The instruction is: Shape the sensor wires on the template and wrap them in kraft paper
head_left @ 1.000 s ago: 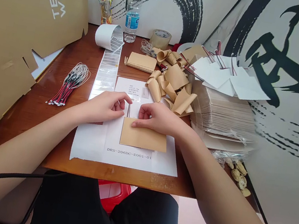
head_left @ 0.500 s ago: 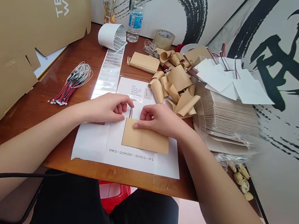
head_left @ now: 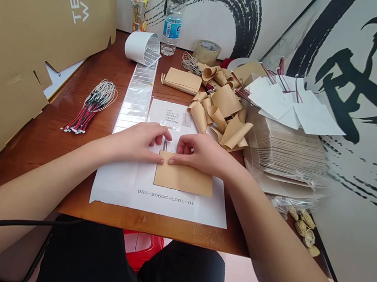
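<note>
A flat brown card (head_left: 184,178) lies on the printed white sheet (head_left: 160,206), just above the lettering near its bottom edge. My right hand (head_left: 201,151) grips the card's upper edge, its thumb on the front and its fingers curled behind. The thumb of my left hand (head_left: 143,141) touches the card's top left corner, while the left index finger stretches forward, apart from the thumb. Between the two hands, a thin dark wire (head_left: 165,145) shows just above the card; its ends are hidden.
A label strip (head_left: 134,99) runs back to its roll (head_left: 138,47). Bundled red-black-white wires (head_left: 90,106) lie left. Curled brown papers (head_left: 228,102), brown cards (head_left: 182,81) and tape (head_left: 207,52) sit behind. A stack of cards (head_left: 287,152) stands right, below white cards (head_left: 288,99).
My left hand has moved slightly right, and its thumb now touches the card's corner. My right hand keeps its grip in the same place.
</note>
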`<state>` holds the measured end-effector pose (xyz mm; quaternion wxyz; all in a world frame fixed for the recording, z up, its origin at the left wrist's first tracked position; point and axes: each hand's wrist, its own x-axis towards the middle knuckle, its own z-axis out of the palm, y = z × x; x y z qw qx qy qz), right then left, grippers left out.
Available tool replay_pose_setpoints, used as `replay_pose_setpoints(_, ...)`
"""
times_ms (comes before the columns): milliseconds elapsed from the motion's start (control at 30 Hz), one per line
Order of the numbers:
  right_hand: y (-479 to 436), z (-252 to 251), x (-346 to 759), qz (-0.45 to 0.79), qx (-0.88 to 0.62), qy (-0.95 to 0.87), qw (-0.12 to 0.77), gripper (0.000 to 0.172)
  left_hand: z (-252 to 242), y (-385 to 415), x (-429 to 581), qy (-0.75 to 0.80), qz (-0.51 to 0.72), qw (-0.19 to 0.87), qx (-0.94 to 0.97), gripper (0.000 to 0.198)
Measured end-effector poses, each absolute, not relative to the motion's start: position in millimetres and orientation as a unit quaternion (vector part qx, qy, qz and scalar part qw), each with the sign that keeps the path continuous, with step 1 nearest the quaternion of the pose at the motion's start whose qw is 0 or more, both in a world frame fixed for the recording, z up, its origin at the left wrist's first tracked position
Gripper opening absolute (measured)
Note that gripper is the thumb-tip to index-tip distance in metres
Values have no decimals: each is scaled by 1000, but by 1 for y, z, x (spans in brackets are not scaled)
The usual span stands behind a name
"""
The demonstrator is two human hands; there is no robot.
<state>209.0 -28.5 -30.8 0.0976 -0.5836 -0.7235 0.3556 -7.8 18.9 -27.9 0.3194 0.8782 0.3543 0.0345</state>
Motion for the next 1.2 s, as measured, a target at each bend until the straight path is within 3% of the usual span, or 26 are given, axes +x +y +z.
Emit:
replay_pose_setpoints(867,-29,-31,209,343,-580,-730,112,37,-28,13,-5,339,30,312,887,51)
replay_pose_setpoints(1033,-29,-31,209,328,-584,-735,103,36,-32,8,-2,291,64,291,909,23)
replay_pose_setpoints(1200,-27,-29,220,314,-582,-746,79,42,-33,5,1,220,77,343,910,5)
